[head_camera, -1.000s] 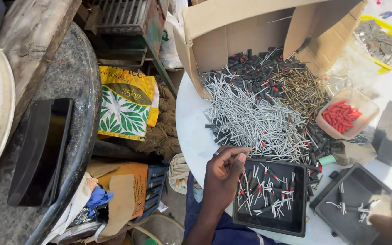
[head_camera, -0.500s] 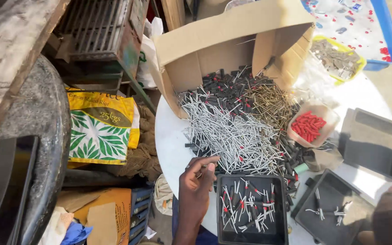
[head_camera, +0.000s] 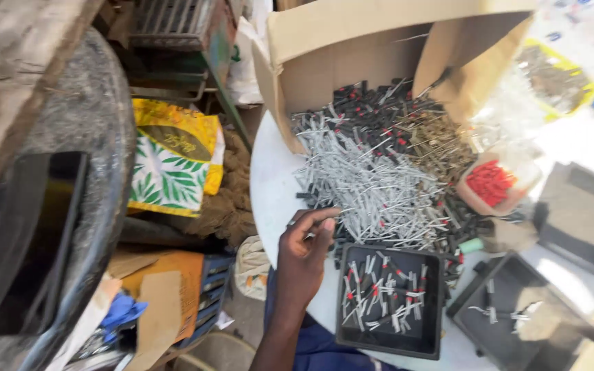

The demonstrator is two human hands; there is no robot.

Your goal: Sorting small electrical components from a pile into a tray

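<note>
Head view: left hand, fingers curled, pinches a grey pin at the edge of the large unsorted pin heap on the bench. Black tray holds few sorted pieces; most remain. Right hand's state cannot be told.

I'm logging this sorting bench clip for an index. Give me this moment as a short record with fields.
setting: round white table, cluttered yard floor beside it
left hand: left hand at the edge of the pile of grey pins, fingers pinched; what they hold is too small to tell
right hand: right hand blurred at the lower right, over a black tray; grip unclear
near tray: black tray of sorted pieces beside the left hand
behind: open cardboard box
side: small tub of red pieces
</note>
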